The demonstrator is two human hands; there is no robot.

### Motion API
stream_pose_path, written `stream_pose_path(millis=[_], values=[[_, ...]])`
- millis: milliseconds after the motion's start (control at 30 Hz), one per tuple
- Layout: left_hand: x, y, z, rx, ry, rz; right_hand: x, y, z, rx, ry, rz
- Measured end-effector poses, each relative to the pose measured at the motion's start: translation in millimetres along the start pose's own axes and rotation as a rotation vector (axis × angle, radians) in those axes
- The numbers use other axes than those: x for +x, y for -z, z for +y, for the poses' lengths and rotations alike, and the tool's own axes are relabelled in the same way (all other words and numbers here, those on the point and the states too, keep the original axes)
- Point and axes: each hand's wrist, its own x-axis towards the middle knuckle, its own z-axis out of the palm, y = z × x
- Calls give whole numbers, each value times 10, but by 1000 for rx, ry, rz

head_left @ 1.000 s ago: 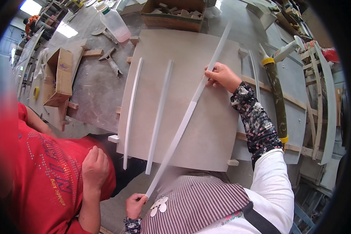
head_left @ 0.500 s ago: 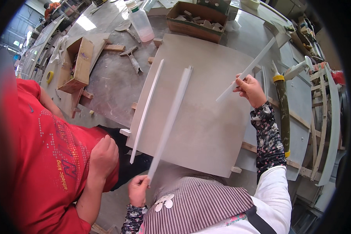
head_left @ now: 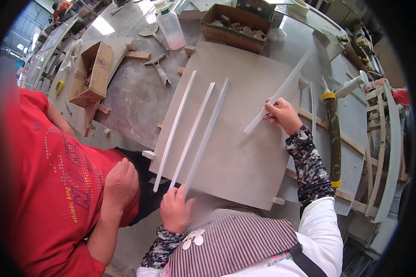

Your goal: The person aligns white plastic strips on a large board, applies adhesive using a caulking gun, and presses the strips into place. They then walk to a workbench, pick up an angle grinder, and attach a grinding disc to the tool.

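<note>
Head view: three pale strips (head_left: 193,132) lie side by side on the grey panel (head_left: 249,166), the left hand (head_left: 174,213) having lowered the one it held up half a second ago; that piece now seems laid out. This hand is at two strips' near ends; whether its grip is closed, I cannot tell. The right hand (head_left: 283,114) pinches a shorter strip (head_left: 284,85) over the panel.
</note>
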Motion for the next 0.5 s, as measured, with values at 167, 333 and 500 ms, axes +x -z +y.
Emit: stream_pose_path(millis=[167, 333, 500], values=[[25, -143, -118, -94, 79, -79, 32, 0, -34, -2, 2, 7], [-437, -28, -388, -922, 718, -459, 108, 89, 40, 37, 12, 61], [-755, 26, -508, -1011, 901, -480, 197, 152, 144, 15, 44, 54]])
